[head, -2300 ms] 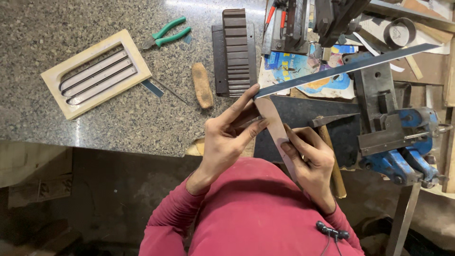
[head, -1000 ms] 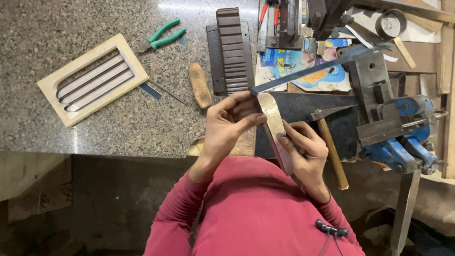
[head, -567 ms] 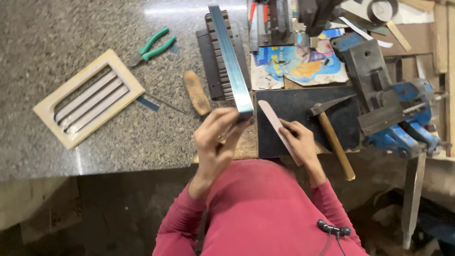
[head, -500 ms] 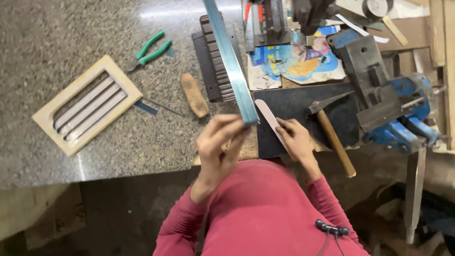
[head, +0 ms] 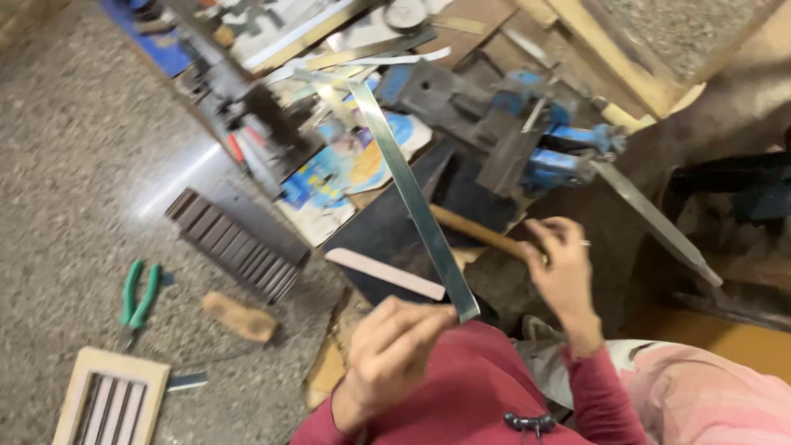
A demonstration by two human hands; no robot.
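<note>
1. Presently, our left hand (head: pixel 387 363) pinches the near end of a long flat metal strip (head: pixel 412 198), which slants up over the worktop (head: pixel 74 189).
2. Our right hand (head: pixel 560 268) closes on a wooden hammer handle (head: pixel 474 232) by the blue vise (head: pixel 544 152).
3. Pale slat (head: pixel 385 274): on a dark plate (head: pixel 387 231), near edge.
4. Green pliers (head: pixel 138 294), louvred wooden frame (head: pixel 111 404): left.
</note>
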